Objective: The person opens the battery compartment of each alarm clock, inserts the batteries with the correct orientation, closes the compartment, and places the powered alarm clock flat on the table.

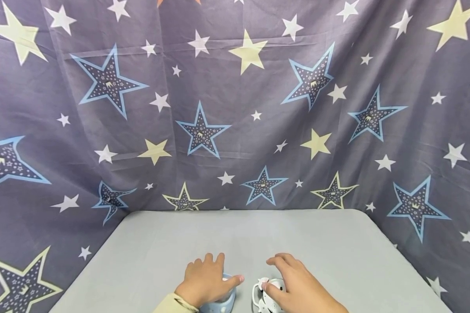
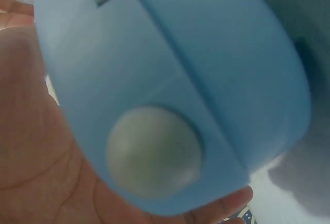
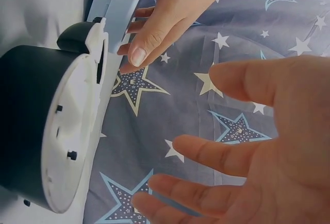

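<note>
Grey table [image 1: 149, 252], starry backdrop [image 1: 223, 87]; left hand [image 1: 206, 278], right hand [image 1: 297, 284] unclenched beside blue container [image 1: 228, 301], white container [image 1: 268, 303]

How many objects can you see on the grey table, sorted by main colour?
Blue object, at the left hand: 1
White-and-black object, at the right hand: 1
Total: 2
</note>
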The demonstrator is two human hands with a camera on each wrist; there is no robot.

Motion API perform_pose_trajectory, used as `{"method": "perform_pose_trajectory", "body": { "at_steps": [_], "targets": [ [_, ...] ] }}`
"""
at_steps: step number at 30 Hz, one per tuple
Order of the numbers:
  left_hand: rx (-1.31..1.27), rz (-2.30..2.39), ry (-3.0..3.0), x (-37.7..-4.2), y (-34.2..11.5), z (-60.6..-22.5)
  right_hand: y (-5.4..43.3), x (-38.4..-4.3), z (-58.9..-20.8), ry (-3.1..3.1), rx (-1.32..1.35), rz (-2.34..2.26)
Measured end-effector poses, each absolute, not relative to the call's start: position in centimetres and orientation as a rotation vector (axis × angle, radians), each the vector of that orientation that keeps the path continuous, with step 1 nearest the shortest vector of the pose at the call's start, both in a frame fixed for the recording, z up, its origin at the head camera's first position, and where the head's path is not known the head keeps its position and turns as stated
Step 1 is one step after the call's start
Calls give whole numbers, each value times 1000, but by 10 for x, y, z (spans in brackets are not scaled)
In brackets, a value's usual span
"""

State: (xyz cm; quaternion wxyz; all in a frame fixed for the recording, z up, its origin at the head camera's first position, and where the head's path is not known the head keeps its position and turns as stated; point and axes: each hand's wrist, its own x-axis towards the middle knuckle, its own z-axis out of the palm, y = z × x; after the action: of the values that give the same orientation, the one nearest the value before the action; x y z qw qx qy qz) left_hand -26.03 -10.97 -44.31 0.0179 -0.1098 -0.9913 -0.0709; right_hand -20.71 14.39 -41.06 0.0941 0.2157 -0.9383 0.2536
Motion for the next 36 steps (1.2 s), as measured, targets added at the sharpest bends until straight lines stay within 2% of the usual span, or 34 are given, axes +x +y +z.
{"method": "perform_pose_trajectory", "body": {
  "at_steps": [36],
  "targets": [
    [-451, -302, -3085, -255, -99, -449, 157, -224, -442, -2745, 641, 786]
  ]
}}
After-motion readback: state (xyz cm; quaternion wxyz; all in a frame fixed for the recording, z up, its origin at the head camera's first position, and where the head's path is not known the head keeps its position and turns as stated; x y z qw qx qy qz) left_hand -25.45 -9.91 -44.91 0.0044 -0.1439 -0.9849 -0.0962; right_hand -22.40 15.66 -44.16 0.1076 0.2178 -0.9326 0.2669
